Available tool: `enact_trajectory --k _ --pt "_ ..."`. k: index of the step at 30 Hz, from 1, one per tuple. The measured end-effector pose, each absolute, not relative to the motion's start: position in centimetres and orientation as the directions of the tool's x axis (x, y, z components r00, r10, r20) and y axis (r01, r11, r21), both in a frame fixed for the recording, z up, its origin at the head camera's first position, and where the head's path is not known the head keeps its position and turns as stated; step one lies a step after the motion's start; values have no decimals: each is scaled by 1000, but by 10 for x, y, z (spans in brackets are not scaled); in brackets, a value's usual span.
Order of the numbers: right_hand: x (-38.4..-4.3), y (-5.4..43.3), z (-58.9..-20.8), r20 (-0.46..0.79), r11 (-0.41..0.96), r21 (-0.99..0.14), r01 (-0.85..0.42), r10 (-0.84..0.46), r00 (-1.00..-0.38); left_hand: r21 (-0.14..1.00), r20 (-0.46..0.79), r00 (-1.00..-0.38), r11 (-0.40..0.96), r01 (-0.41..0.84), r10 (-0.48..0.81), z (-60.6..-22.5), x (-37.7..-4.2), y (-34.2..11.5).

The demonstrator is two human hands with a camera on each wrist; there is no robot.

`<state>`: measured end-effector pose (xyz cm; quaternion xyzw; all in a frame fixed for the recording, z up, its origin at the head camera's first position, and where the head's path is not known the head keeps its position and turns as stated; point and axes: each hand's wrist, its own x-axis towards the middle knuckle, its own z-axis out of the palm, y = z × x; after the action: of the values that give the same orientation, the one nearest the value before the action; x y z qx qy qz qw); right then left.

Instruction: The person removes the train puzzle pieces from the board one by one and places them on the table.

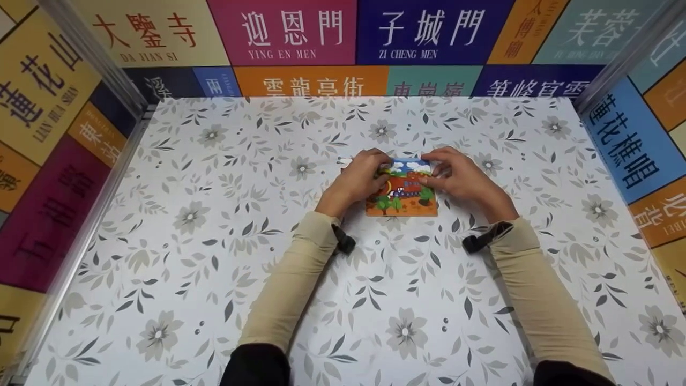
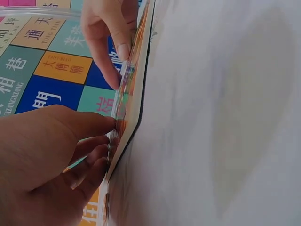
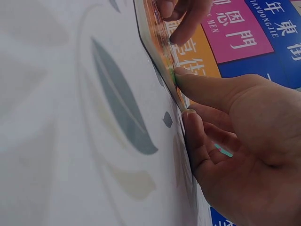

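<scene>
A small square picture board [image 1: 405, 206], printed with trees, a red building and clouds, lies on the patterned table. In the head view my left hand [image 1: 362, 174] covers its left side, thumb and bent fingertips on the board. The left wrist view shows this hand [image 2: 47, 155] with the thumb apart from the curled fingers, all tips at the board's edge [image 2: 136, 108]. My right hand [image 1: 463, 179] grips the right side. Seen from the right wrist, that hand [image 3: 240, 136] has its thumb on the printed face and a fingertip against the corner.
White cloth with grey flowers and leaves [image 1: 214, 300] covers the table. Part of another printed piece [image 1: 344, 160] shows just left of my left hand. Colourful lettered panels [image 1: 292, 32] stand along the back and both sides. Each wrist wears a black strap mount [image 1: 345, 241].
</scene>
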<state>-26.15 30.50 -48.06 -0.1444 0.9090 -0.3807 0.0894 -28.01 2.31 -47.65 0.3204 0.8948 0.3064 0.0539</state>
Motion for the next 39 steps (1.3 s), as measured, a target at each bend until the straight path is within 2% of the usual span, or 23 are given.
enact_trajectory --k 9,24,39 --pt "-262 305 -482 -49 663 -723 -194 -329 -943 529 -3 -815 692 491 580 -469 -281 33" --pt "-261 305 -479 -52 659 -728 -190 -330 -943 447 28 -810 717 534 586 -469 -273 39" --pt "-260 305 -480 -47 660 -725 -197 -333 -942 472 18 -841 737 484 541 -469 -273 40"
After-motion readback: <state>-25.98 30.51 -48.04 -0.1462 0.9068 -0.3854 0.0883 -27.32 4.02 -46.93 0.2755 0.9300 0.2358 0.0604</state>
